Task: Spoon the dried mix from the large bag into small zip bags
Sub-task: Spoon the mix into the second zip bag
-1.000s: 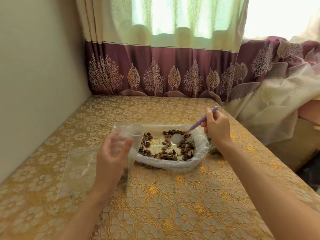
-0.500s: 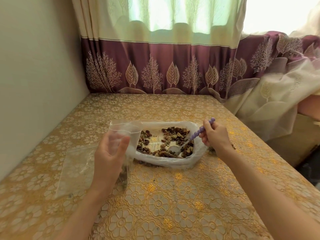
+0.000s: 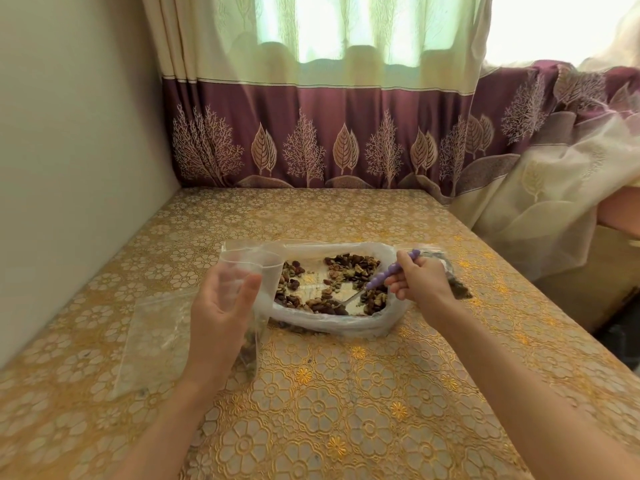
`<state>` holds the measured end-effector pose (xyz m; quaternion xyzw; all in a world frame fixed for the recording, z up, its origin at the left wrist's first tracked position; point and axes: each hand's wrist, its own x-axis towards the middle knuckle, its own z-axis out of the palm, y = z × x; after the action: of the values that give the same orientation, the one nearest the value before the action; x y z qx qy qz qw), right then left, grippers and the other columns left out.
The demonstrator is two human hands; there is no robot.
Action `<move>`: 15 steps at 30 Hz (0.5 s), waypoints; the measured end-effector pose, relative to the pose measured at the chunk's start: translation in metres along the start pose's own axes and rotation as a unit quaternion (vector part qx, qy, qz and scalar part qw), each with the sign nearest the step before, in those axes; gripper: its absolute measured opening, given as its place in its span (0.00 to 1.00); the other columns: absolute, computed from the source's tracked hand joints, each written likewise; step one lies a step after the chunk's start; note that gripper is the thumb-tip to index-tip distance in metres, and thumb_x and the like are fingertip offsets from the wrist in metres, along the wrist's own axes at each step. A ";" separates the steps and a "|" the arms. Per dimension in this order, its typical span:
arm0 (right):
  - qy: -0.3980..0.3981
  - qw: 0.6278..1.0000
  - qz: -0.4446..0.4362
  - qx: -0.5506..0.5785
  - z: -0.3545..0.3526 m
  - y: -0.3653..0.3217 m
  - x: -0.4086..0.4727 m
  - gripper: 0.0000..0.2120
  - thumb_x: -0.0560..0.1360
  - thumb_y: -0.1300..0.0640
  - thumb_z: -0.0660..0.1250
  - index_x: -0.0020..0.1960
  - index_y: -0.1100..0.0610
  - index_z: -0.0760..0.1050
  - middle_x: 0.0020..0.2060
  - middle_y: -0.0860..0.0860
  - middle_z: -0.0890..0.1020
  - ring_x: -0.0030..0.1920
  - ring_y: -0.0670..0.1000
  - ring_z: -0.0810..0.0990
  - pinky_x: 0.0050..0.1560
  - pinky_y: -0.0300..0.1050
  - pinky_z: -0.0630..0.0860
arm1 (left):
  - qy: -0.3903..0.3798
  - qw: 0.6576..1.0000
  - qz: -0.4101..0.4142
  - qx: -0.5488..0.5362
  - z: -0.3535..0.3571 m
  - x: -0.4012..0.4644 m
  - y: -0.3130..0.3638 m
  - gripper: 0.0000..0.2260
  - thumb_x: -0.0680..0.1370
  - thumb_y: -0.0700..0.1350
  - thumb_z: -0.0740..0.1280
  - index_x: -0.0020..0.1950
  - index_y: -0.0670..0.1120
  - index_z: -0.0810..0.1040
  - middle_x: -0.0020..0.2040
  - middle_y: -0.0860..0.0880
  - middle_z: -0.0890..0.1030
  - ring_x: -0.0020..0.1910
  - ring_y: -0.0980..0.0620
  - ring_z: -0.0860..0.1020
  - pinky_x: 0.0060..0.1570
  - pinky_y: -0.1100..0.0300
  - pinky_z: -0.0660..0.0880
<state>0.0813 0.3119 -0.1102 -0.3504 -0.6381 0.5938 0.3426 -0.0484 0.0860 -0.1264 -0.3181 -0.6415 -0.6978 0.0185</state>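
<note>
Head view: mid-frame, the left hand (image 3: 221, 306) grips an upright zip bag (image 3: 247, 261) touching the big bag's (image 3: 329, 322) left rim. Right hand (image 3: 419, 282) pinches the spoon (image 3: 388, 277), bowl in the mix (image 3: 346, 268). Bare tablecloth (image 3: 346, 410) fills the lower frame.

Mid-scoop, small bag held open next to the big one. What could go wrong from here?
1. The spoon must carry mix over the large bag rim to the small zip bag; pieces may drop on the tablecloth.
2. The left hand holds the limp bag's mouth open alone; it could sag shut.
3. The right hand grips the handle's end, so the load may tip.
</note>
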 end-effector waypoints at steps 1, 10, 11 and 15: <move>0.007 1.000 0.011 0.008 0.000 0.000 0.000 0.19 0.81 0.57 0.58 0.34 0.63 0.74 0.20 0.50 0.78 0.20 0.43 0.73 0.20 0.34 0.69 | 0.000 1.000 0.000 -0.002 0.000 0.000 0.000 0.09 0.72 0.53 0.66 0.49 0.51 0.75 0.47 0.53 0.81 0.42 0.65 0.79 0.34 0.76 0.72; 0.024 0.995 0.025 0.089 0.006 -0.022 0.004 0.17 0.81 0.59 0.57 0.36 0.63 0.72 0.23 0.54 0.80 0.19 0.43 0.72 0.20 0.32 0.67 | -0.014 1.000 -0.006 0.003 0.001 -0.001 0.002 0.11 0.70 0.55 0.66 0.51 0.54 0.74 0.48 0.56 0.79 0.38 0.68 0.79 0.28 0.74 0.72; 0.027 0.995 0.016 0.093 0.007 -0.029 0.004 0.16 0.81 0.59 0.57 0.36 0.63 0.73 0.24 0.54 0.80 0.20 0.44 0.72 0.20 0.32 0.68 | -0.020 1.000 -0.007 0.005 0.000 -0.001 0.001 0.12 0.71 0.57 0.67 0.51 0.54 0.74 0.48 0.57 0.79 0.40 0.69 0.78 0.31 0.76 0.72; 0.009 0.992 -0.020 0.126 0.018 -0.062 0.005 0.16 0.81 0.61 0.58 0.36 0.63 0.72 0.25 0.54 0.78 0.20 0.44 0.71 0.19 0.32 0.66 | -0.041 0.999 -0.014 0.018 -0.001 0.000 0.000 0.33 0.62 0.72 0.65 0.57 0.50 0.74 0.49 0.61 0.79 0.45 0.72 0.77 0.38 0.78 0.71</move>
<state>0.0611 0.3036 -0.0493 -0.2971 -0.5617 0.6595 0.4015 -0.0491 0.0852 -0.1261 -0.3366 -0.6586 -0.6730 -0.0118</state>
